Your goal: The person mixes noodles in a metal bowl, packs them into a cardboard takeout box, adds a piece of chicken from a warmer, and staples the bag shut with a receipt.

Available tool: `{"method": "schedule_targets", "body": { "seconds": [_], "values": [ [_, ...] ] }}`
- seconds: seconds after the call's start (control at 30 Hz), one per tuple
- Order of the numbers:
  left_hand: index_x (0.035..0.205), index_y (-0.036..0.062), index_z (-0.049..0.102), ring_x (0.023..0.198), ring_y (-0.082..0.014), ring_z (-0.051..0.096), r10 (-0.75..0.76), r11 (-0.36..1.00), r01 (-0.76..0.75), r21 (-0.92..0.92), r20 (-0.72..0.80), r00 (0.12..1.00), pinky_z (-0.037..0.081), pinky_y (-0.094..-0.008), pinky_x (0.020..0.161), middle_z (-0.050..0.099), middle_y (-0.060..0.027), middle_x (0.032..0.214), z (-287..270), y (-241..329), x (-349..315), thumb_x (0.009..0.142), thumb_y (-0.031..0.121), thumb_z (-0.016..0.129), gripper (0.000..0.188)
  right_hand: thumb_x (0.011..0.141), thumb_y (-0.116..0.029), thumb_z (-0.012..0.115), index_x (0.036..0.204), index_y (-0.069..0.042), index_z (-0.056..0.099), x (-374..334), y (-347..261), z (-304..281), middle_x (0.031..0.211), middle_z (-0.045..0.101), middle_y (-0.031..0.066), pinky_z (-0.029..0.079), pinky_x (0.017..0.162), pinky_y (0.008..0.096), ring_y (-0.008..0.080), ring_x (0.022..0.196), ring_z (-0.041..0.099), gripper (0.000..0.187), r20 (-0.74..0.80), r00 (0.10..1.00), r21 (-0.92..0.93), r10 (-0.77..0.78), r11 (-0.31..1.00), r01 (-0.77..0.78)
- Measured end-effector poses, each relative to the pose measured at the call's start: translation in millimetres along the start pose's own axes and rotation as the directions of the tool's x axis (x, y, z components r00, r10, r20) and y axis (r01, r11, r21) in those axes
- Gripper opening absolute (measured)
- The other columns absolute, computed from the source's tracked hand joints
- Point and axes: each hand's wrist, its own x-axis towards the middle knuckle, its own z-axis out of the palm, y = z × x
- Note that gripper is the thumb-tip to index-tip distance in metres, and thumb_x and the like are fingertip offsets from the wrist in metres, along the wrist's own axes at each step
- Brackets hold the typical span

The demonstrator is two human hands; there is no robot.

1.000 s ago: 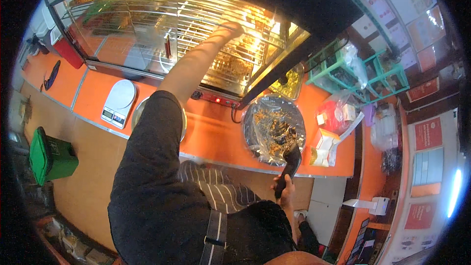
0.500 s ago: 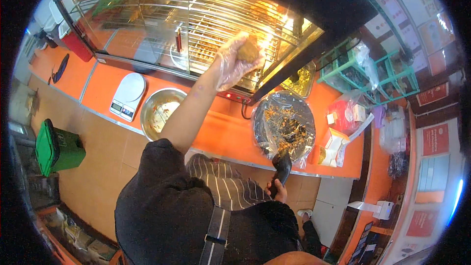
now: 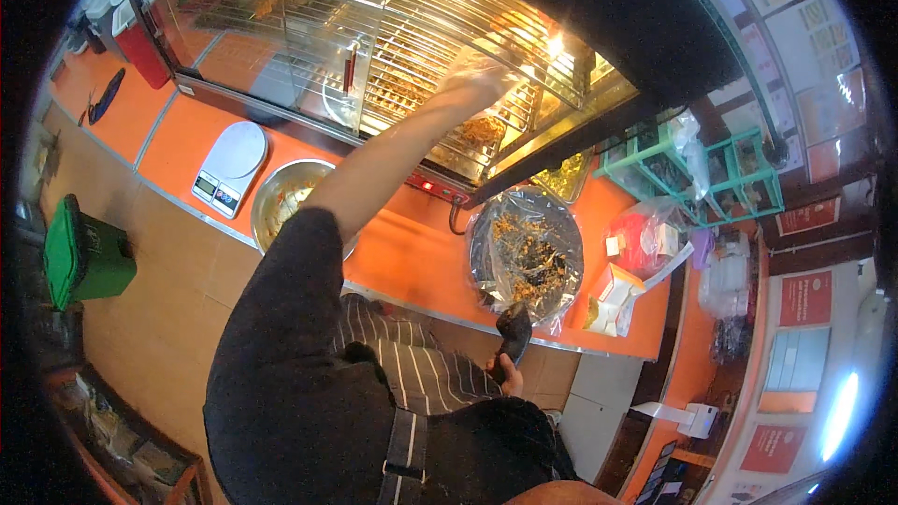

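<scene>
My left hand [image 3: 485, 70], in a clear plastic glove, reaches into the lit warming cabinet [image 3: 435, 180] among its wire racks [image 3: 412, 33]. Glare and rack bars blur its fingers, so what they hold cannot be made out. Below that wrist, a browned, crumbly piece of food [image 3: 482, 131] lies inside the cabinet. Near the counter's front edge, my right hand [image 3: 506, 374] is closed around a black scoop-like tool [image 3: 514, 323]. The tool's tip meets the near rim of a round, plastic-lined pan [image 3: 486, 257] of orange-brown crumbs [image 3: 538, 266].
A steel bowl [image 3: 271, 196] and a white kitchen scale [image 3: 234, 154] stand left on the orange counter [image 3: 398, 266]. Right of the pan are an open carton [image 3: 613, 299], a red bagged item [image 3: 636, 238] and a green rack [image 3: 739, 178]. A green bin [image 3: 89, 257] stands on the floor.
My left hand has gone deeper into the cabinet, up and to the right. The brown food piece it held no longer shows clearly in it. The right hand keeps its grip.
</scene>
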Motion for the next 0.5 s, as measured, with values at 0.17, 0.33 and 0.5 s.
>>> {"method": "schedule_targets", "body": {
  "seconds": [0.17, 0.33, 0.5],
  "values": [
    [0.138, 0.0118, 0.055, 0.135, -0.0289, 0.048, 0.161, 0.982, -0.144, 0.124, -0.134, 0.978, 0.04, -0.0435, 0.11, 0.052, -0.0175, 0.144, 30.1, -19.6, 88.2, 0.101, 0.045, 0.044, 0.051, 0.089, -0.044, 0.073, 0.091, -0.004, 0.064, -3.5, -2.0, -4.5, 0.082, 0.066, 0.0078, 0.048, 0.06, 0.0349, 0.0205, 0.062, 0.06, 0.041, 0.039, 0.999, -0.204, -0.004, 0.979, 0.012],
    [0.128, 0.0105, 0.056, 0.122, -0.0275, 0.053, -0.018, 0.986, 0.019, 0.167, -0.009, 1.0, 0.044, -0.0439, 0.101, 0.055, -0.0163, 0.132, 28.4, -40.2, 142.3, 0.102, 0.044, 0.043, 0.045, 0.089, -0.042, 0.074, 0.09, -0.006, 0.064, -3.9, 10.8, -22.8, 0.079, 0.066, 0.0074, 0.048, 0.06, 0.0347, 0.0209, 0.063, 0.061, 0.038, -0.098, 0.995, -0.197, 0.019, 0.98, -0.038],
    [0.118, 0.0092, 0.057, 0.11, -0.026, 0.057, -0.119, 0.988, 0.12, 0.093, -0.009, 0.993, 0.048, -0.0442, 0.091, 0.059, -0.0151, 0.12, 35.9, -46.6, 154.9, 0.103, 0.043, 0.042, 0.04, 0.089, -0.04, 0.074, 0.09, -0.006, 0.063, -7.2, 16.5, -30.9, 0.079, 0.066, 0.0075, 0.048, 0.059, 0.0343, 0.0209, 0.063, 0.061, 0.036, -0.143, 0.989, -0.181, 0.045, 0.981, -0.071]
  ]
}}
